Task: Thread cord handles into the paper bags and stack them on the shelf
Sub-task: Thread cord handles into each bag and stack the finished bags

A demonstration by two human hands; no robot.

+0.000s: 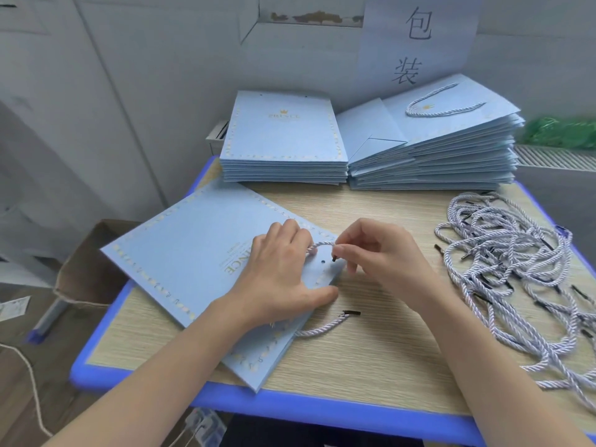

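Fingertips of my right hand pinch the cord near its dark tip — that tip points down at the punched hole, just left of and below it. My left hand lies flat, fingers spread, pressing the paper bag at frame centre; the bag's long axis runs toward the upper left. Right hand is nearer the hole.

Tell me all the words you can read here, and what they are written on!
"包装": big dark characters, one above the other, on the paper sign on the wall.
"PRINCE": gold letters under a small crown on the top bag of the left stack.
"...INCE": the same gold word, partly hidden by the left hand, on the bag being threaded.
The small print beside it is too blurred to read.
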